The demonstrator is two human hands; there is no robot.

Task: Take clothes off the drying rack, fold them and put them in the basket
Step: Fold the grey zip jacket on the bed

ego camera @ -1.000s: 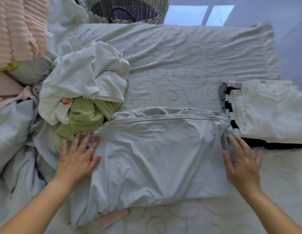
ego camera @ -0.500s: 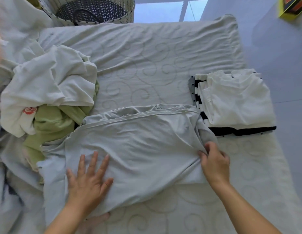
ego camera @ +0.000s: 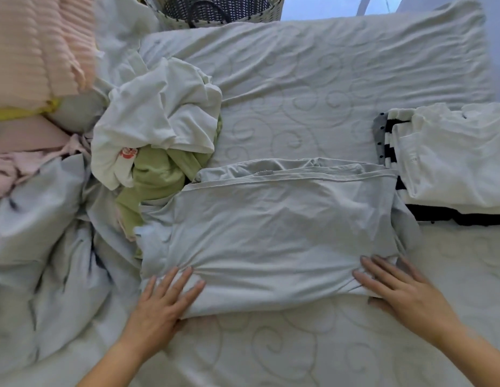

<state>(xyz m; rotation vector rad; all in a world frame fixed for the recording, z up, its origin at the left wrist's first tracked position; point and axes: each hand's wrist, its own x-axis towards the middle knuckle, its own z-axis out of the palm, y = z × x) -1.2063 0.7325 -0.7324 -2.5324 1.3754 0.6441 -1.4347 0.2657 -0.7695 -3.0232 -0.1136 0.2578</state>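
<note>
Left, a crumpled heap of white and green clothes (ego camera: pixel 159 118) lies on the quilted mattress (ego camera: pixel 313 88), the woven basket (ego camera: pixel 272 13) beyond it. The left hand (ego camera: pixel 162 305) and right hand (ego camera: pixel 402 291) both rest flat, fingers straight and gripping nothing, on the near corners of the folded pale grey garment (ego camera: pixel 282 224) in the middle. Just right sits a folded white-over-striped stack (ego camera: pixel 452 160).

Swirl-quilted mattress pad (ego camera: pixel 299 93) w/ crumpled blue bedding (ego camera: pixel 33 233) at L

A pale grey garment (ego camera: pixel 282 233) is laid on a white mattress (ego camera: pixel 313 88) quilted with swirls. A black-and-white striped piece (ego camera: pixel 391 141) is seen under a white folded top (ego camera: pixel 452 157); a green garment (ego camera: pixel 156 177) and pink ribbed fabric (ego camera: pixel 39 43) are seen.
</note>
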